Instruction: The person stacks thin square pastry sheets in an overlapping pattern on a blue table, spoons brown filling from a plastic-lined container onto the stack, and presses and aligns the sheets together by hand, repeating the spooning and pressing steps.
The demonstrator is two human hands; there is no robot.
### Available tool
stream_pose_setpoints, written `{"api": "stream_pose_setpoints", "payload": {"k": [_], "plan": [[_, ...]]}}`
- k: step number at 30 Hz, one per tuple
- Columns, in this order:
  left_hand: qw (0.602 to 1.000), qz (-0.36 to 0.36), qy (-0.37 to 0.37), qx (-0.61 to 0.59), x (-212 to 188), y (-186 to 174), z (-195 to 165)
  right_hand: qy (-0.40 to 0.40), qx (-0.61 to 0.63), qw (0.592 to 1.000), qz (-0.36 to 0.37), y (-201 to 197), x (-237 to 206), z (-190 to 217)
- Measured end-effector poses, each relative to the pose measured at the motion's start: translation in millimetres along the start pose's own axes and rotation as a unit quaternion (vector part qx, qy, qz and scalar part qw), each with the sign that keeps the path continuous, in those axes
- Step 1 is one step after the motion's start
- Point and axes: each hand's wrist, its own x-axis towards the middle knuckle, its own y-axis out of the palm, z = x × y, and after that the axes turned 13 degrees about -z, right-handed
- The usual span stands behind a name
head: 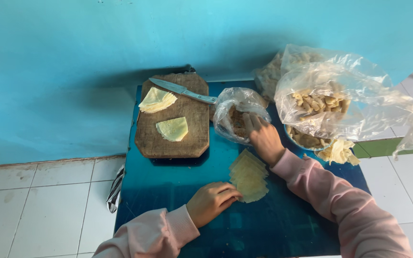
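My right hand [263, 137] reaches into a small clear plastic bag [237, 114] of brown filling, fingers dipped inside. My left hand [211, 201] rests on the blue table [168, 181], its fingertips touching the near edge of a fanned stack of pale yellow wrapper sheets [249, 176]. Both arms wear pink sleeves. A wooden cutting board [173, 136] lies to the left, carrying two small piles of yellow wrappers [157, 100] [172, 128] and a knife [183, 91] across its top edge.
A large clear plastic bag [340, 95] of filled pastry pieces stands at the right, over a bowl [307, 139]. Loose yellow scraps [339, 152] lie beside it. A turquoise wall is behind; white floor tiles surround the table. A striped cloth [114, 188] hangs at the left edge.
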Motion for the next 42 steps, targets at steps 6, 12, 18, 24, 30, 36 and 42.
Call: {"api": "stream_pose_setpoints", "payload": {"k": [6,12,18,24,30,36,42], "plan": [[1.000,0.000,0.012,0.005,-0.3,-0.5,3.8,0.032,0.072,0.997,0.010,3.4,-10.6,-0.1],[1.000,-0.007,-0.006,0.006,-1.7,2.9,2.7,0.123,0.176,0.977,-0.004,1.8,-9.8,-1.6],[0.999,-0.014,0.024,0.019,-0.9,1.5,2.7,0.176,0.259,0.948,-0.062,-2.4,-7.7,0.7],[0.998,-0.022,0.033,0.038,-0.8,0.1,0.9,0.276,0.302,0.912,-0.026,1.4,-7.0,-3.6],[0.996,-0.040,0.059,0.056,0.7,-0.6,-2.5,0.320,0.313,0.894,-0.014,-2.3,-12.9,-6.1],[0.994,-0.041,0.080,0.062,3.3,-2.6,-6.4,0.304,0.317,0.897,-0.052,-23.5,-23.0,-3.5],[0.991,-0.063,0.087,0.076,6.1,-0.6,-12.5,0.373,0.335,0.865,0.020,-73.7,-48.4,0.5]]}}
